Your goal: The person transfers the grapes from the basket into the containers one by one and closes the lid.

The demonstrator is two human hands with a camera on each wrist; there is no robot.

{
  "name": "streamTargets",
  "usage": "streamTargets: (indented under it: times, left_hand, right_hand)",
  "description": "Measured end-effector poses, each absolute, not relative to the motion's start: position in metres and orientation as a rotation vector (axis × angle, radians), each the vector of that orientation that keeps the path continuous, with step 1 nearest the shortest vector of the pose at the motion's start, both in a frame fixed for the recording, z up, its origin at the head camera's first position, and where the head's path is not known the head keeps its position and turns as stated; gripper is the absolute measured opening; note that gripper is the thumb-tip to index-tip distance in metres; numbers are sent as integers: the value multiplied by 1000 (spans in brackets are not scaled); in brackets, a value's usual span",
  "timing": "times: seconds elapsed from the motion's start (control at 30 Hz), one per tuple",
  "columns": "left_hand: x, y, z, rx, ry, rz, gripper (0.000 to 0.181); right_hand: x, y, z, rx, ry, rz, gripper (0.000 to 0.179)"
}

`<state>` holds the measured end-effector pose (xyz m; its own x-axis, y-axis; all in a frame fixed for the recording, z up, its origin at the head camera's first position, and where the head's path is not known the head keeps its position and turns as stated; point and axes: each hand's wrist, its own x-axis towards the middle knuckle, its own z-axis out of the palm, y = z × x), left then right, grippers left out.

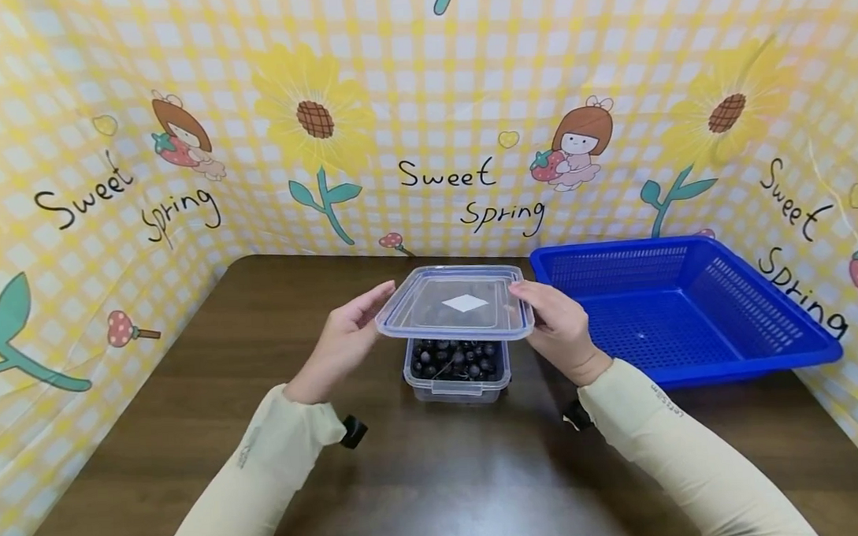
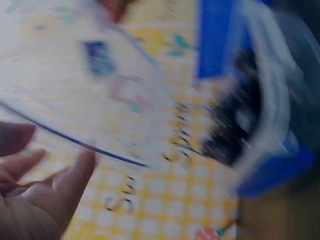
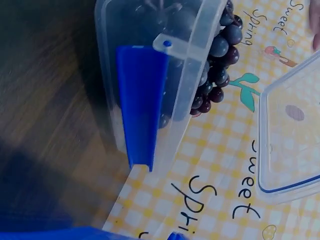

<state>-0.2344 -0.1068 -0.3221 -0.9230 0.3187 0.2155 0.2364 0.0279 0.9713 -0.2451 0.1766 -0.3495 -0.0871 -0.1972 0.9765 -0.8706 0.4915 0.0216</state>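
Note:
A clear plastic lid (image 1: 431, 319) with a blue seal is held above a clear food container (image 1: 458, 389) full of dark grapes (image 1: 460, 360). My right hand (image 1: 562, 326) grips the lid's right edge, thumb on top and fingers underneath; its own wrist view does not show it. At the lid's left edge is my left hand (image 1: 346, 334), its fingers extended and fingertips right at the rim. The left wrist view is blurred, with the left fingers (image 2: 75, 175) along the blue seal. A blue side clip (image 3: 142, 107) hangs down from the container's rim.
A large blue plastic basket (image 1: 686, 314) stands to the right on the brown wooden table (image 1: 436, 473), close to my right hand. Yellow checked cloth (image 1: 423, 102) with printed flowers and lettering surrounds the table at the back and sides.

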Motion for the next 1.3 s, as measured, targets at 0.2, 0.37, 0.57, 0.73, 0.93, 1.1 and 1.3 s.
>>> streamTargets:
  times: [0.2, 0.37, 0.57, 0.73, 0.93, 1.1, 1.3]
  left_hand:
    - [-266, -89, -343, 955, 2579, 2164, 36]
    - [-280, -81, -344, 1245, 2648, 2383, 39]
    - [-281, -75, -331, 1327, 2574, 2516, 68]
    - [-278, -76, -321, 1007, 2574, 2439, 38]
    - [-283, -76, -314, 473, 2595, 2169, 30]
    - [-292, -75, -318, 207, 2533, 1976, 32]
    - [-294, -73, -323, 150, 2507, 1866, 33]
  right_hand:
    - [-244, 174, -345, 844, -1605, 842, 33]
    - [-246, 170, -340, 812, -1581, 894, 41]
    - [-249, 167, -328, 782, -1582, 1061, 50]
    - [-250, 167, -323, 600, -1722, 1289, 58]
    - [-258, 161, -314, 89, -2052, 1734, 49]
    - [-261, 161, -313, -83, -2237, 1968, 57]
    - [-260, 162, -318, 131, -2338, 2078, 74]
